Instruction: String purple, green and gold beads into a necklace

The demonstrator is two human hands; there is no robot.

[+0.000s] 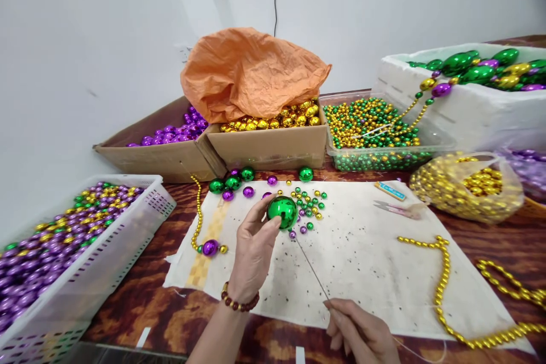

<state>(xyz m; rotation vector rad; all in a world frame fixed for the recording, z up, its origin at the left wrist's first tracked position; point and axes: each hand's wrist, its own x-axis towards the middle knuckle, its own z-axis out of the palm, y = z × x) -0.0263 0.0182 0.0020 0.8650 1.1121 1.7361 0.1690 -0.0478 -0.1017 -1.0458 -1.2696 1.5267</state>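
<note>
My left hand (256, 239), with a beaded bracelet on its wrist, grips a large shiny green bead (282, 212) between thumb and fingers, above a white cloth (341, 273). Lower right, my right hand (358, 330) pinches the near end of a long thin needle (313, 268). The needle slants up left, its far end close to a small purple bead (292, 235) below the green one; whether they touch I cannot tell. Small green, gold and purple beads (309, 202) lie scattered just beyond. A thin thread (420, 352) trails right of my right hand.
Scissors (396, 209) and gold bead strings (443, 278) lie on the right. A white basket (140, 233) of beads stands left. Along the back are cardboard boxes (268, 148), a clear tub (379, 156) and a foam box (447, 108). A bag of gold beads (464, 187) sits right.
</note>
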